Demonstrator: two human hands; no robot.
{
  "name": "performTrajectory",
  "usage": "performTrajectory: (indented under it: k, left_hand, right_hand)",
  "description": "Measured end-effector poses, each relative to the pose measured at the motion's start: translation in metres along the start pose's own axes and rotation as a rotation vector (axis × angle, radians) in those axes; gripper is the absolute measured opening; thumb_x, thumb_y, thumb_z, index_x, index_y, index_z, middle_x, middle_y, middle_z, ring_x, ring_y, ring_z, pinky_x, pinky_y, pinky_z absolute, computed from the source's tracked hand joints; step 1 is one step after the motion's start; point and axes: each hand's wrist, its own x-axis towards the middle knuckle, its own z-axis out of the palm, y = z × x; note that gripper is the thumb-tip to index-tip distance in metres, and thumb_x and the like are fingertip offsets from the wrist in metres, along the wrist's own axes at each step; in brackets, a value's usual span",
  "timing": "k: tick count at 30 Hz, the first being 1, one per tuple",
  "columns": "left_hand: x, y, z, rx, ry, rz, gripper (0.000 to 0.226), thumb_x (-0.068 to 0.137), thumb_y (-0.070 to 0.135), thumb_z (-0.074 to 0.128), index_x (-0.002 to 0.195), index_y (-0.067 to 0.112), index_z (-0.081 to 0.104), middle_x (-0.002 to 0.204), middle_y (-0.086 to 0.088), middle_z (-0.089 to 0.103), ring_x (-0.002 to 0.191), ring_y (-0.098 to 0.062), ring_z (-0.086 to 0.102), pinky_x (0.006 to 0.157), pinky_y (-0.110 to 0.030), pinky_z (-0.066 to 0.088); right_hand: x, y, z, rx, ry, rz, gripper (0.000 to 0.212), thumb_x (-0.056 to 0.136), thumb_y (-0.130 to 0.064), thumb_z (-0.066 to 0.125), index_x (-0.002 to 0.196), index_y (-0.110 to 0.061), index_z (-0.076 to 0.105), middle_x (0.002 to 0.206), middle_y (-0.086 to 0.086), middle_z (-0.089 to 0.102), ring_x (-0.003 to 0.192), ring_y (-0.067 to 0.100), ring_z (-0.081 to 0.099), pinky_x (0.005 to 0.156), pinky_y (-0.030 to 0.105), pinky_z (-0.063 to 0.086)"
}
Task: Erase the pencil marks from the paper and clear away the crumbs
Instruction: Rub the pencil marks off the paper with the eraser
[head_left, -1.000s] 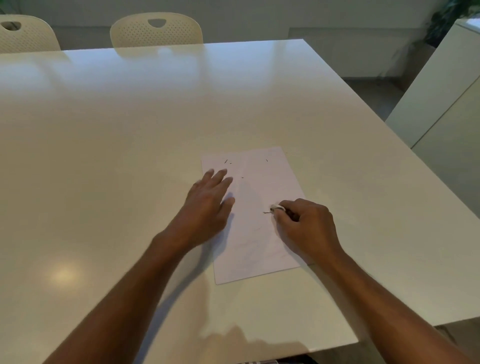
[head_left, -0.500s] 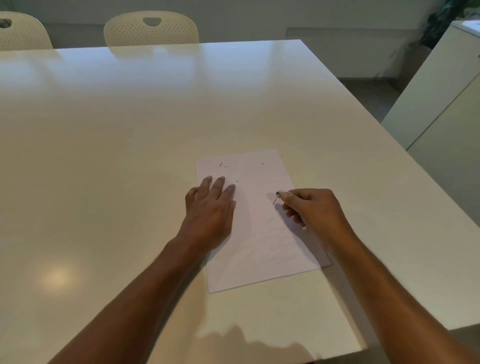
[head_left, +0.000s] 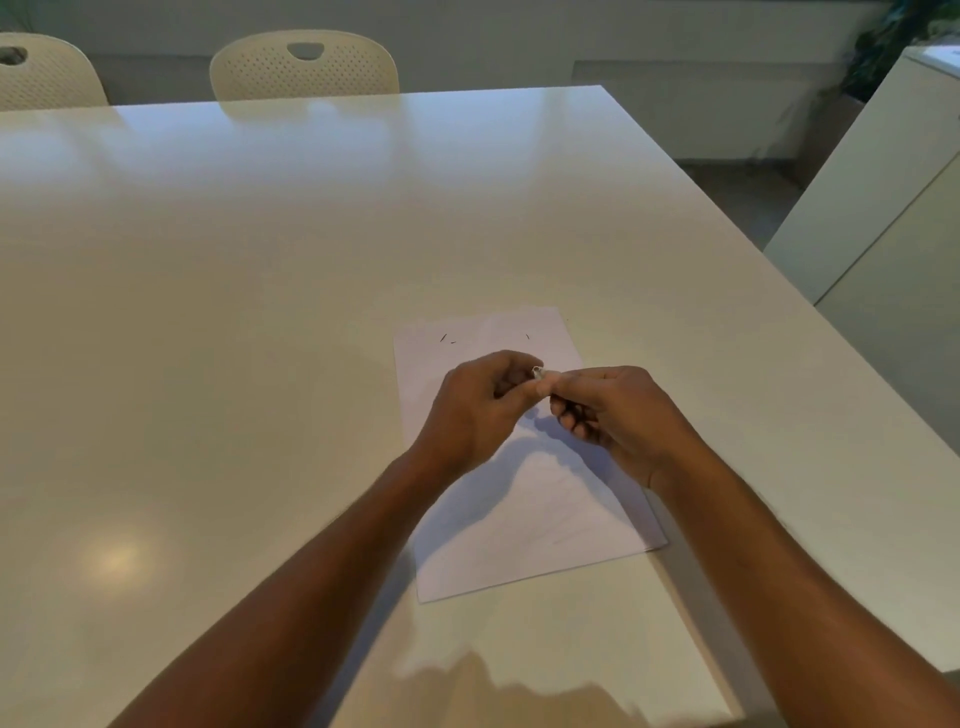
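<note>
both hands, left hand (head_left: 480, 402) and right hand (head_left: 615, 410), pinch the small white eraser (head_left: 538, 372) above the white paper sheet (head_left: 519, 519), short dark specks (head_left: 443, 338) left uncleared near its far edge.

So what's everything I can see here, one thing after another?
table: one, glossy white, fills most of the view.
paper: one sheet, white, on the table's near right part, under both hands.
dark flecks: a few, near the paper's far edge; marks or crumbs, cannot tell.
eraser: one, small, whitish, between the fingertips of both hands, above the paper.
chairs: two, cream, perforated backs, at the table's far side.
cabinet: one, white, to the right of the table.
plant: one, dark green, top right corner.
left hand: one, fingers curled, at the eraser.
right hand: one, pinching the eraser.
</note>
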Motion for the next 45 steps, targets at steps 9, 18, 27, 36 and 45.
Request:
performTrajectory:
  k: [9,18,27,36,45]
  left_hand:
    - [0.016,-0.001,-0.008,0.177,-0.067,0.018,0.012,0.095,0.012,0.066,0.094,0.012,0.077,0.071,0.009,0.070,0.065,-0.006,0.066,0.064,-0.018,0.055]
    - [0.030,-0.009,-0.015,0.408,-0.083,0.072,0.036,0.091,-0.013,0.053,0.111,0.007,0.074,0.103,-0.005,0.075,0.082,-0.008,0.069,0.076,-0.009,0.050]
    - [0.020,-0.014,-0.016,0.378,0.065,0.122,0.032,0.096,-0.002,0.058,0.124,0.009,0.070,0.114,-0.006,0.074,0.103,-0.016,0.071,0.095,-0.024,0.053]
    - [-0.037,-0.039,-0.023,0.619,0.062,0.164,0.030,0.096,0.007,0.049,0.116,0.009,0.070,0.117,-0.008,0.067,0.109,-0.028,0.057,0.090,-0.035,0.047]
    - [-0.048,-0.046,-0.015,0.794,-0.028,0.163,0.039,0.095,0.012,0.052,0.132,0.022,0.061,0.137,-0.010,0.051,0.129,-0.032,0.043,0.096,-0.048,0.043]
  right_hand:
    - [0.004,-0.004,-0.005,0.047,0.000,0.121,0.023,0.091,-0.019,0.068,0.089,0.003,0.076,0.070,0.010,0.061,0.058,0.016,0.053,0.052,0.023,0.045]
    - [0.004,-0.007,-0.014,0.051,0.114,0.099,0.026,0.084,-0.021,0.075,0.087,0.004,0.075,0.068,0.009,0.063,0.061,0.017,0.053,0.054,0.024,0.045]
    - [-0.003,-0.002,-0.017,-0.105,0.190,0.004,0.021,0.082,-0.026,0.079,0.078,-0.006,0.077,0.067,0.009,0.069,0.058,0.014,0.059,0.058,0.025,0.051]
    - [-0.037,0.045,0.014,-0.767,0.203,-0.409,0.011,0.085,-0.030,0.070,0.077,-0.025,0.075,0.071,-0.009,0.070,0.066,0.008,0.063,0.063,0.026,0.051]
    - [-0.045,0.057,0.027,-1.045,0.191,-0.676,0.016,0.084,-0.022,0.066,0.069,-0.018,0.066,0.063,-0.004,0.054,0.055,0.019,0.053,0.049,0.029,0.043]
